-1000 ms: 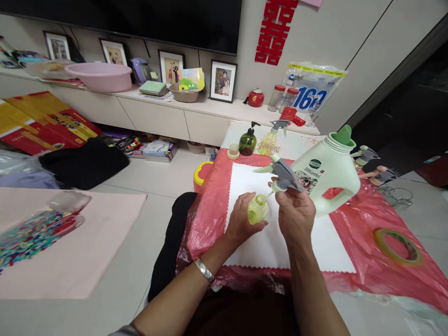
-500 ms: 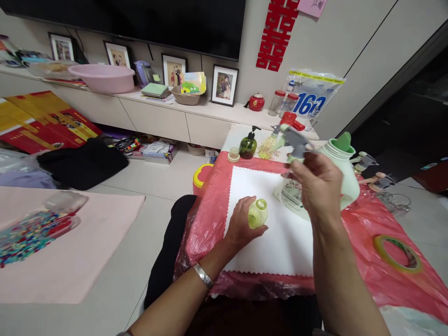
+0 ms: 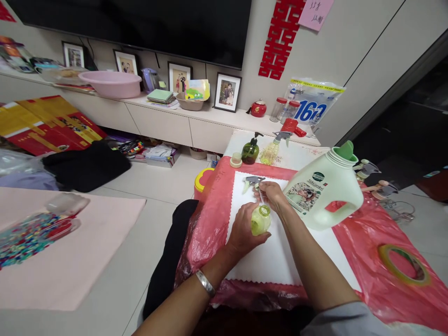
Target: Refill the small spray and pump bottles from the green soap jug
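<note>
My left hand (image 3: 244, 227) is wrapped round a small yellow-green bottle (image 3: 259, 222), whose open mouth tilts toward me. Just above that mouth, my right hand (image 3: 272, 193) grips a grey spray head (image 3: 254, 179) by its collar. A thin tube hangs from the spray head down to the bottle's opening; whether its tip is inside I cannot tell. Both hands are over a white scalloped mat (image 3: 269, 266). Right of them stands a large pale green detergent jug (image 3: 324, 189), uncapped, with a green piece in its neck.
Behind the mat are a dark green pump bottle (image 3: 250, 150), a clear spray bottle (image 3: 270, 151) and a small cap (image 3: 235, 160). A tape roll (image 3: 404, 264) lies on the red plastic sheet (image 3: 371, 242) at right. More spray heads (image 3: 385, 189) are beyond the jug.
My right hand has brought the spray head left and down, from in front of the jug to above the bottle. My left hand keeps hold of the bottle.
</note>
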`<state>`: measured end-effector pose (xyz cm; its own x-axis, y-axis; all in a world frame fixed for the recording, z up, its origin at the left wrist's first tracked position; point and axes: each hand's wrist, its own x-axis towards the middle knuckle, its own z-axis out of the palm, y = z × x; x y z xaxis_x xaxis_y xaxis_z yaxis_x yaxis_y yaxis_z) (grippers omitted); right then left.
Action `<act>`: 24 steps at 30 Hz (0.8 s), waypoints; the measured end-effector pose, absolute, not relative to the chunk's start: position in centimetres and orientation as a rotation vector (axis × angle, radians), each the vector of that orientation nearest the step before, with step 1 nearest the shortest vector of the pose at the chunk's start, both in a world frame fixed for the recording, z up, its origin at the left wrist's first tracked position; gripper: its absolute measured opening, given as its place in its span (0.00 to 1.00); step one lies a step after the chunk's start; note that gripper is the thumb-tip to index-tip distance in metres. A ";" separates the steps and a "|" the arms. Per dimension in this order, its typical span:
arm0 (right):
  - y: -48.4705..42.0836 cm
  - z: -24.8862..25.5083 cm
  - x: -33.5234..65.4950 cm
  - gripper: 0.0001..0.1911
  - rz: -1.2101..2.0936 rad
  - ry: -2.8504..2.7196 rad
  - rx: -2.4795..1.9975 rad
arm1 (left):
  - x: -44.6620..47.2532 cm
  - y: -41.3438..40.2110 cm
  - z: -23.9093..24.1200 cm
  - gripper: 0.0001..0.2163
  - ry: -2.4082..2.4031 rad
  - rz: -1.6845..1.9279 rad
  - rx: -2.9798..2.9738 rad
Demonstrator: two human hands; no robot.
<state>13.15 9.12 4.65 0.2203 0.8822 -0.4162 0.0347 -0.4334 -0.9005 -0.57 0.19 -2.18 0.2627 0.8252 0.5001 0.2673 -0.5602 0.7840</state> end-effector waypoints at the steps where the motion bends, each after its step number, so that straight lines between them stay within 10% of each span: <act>1: 9.2 4.3 13.3 0.21 1.322 -0.870 -1.690 | -0.6 0.2 -2.1 0.42 0.980 1.287 1.978; 24: -6.7 13.0 25.1 0.14 -0.151 -0.920 -1.402 | -0.7 0.0 -2.1 0.38 1.050 1.323 1.983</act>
